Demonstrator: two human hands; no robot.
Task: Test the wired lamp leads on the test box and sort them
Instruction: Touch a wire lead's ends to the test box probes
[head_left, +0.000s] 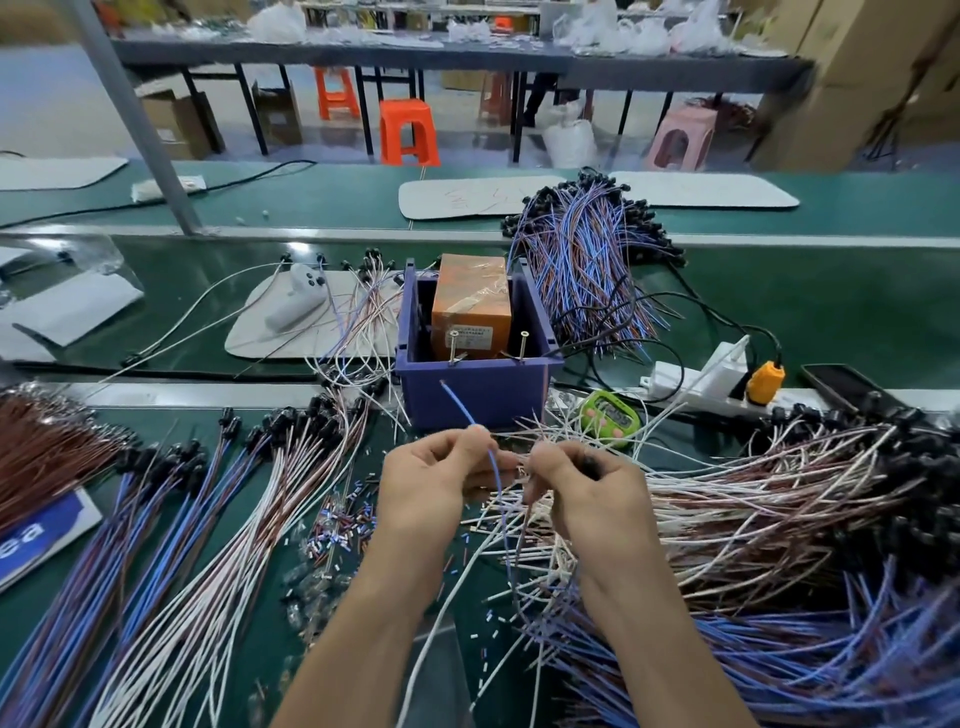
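My left hand (434, 480) pinches a blue lead (464, 410) whose bare tip points up toward the purple test box (475, 387). My right hand (587, 486) grips a small black lamp holder with a brown wire hanging below it. Both hands hover just in front of the box, above a heap of white and brown leads (753, 499). The box holds an orange transformer (470, 306), and two metal contact screws (454, 345) stand at its front rim.
Sorted rows of blue, brown and white leads (171, 545) lie at the left, a blue bundle (587, 260) behind the box, more blue leads at lower right. A green timer (608, 415), a power strip (717, 376), a phone and cut insulation bits sit around.
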